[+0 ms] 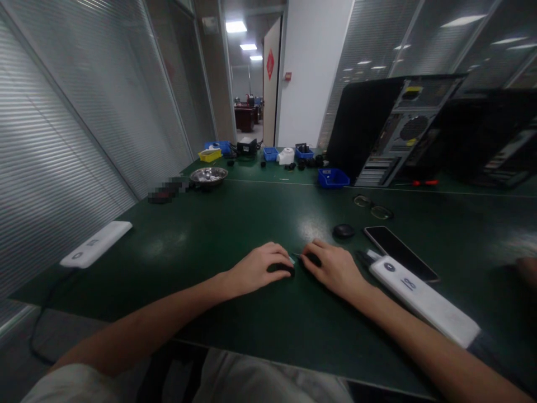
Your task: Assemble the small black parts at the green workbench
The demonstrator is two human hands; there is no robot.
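Note:
Near the front of the green table, my left hand (pixel 260 270) is closed around a small black rounded piece (pixel 282 269). A small pale blue-green bit (pixel 292 261) shows by its fingertips. Just to the right, my right hand (pixel 335 267) is closed, with a second black rounded piece (pixel 313 258) between thumb and fingers. A thin light-coloured tip (pixel 296 256) points from its fingers toward the left hand; its kind is too small to tell. The fingertips of both hands face each other with a narrow gap between. Fingers partly hide what each hand holds.
Right of my hands lie a black mouse-like object (pixel 343 230), a smartphone (pixel 398 251), eyeglasses (pixel 381 211) and a white cabled device (pixel 423 296). A similar device (pixel 98 243) lies left. Behind are a metal bowl (pixel 208 176), a blue bin (pixel 333 178) and a computer case (pixel 363 120).

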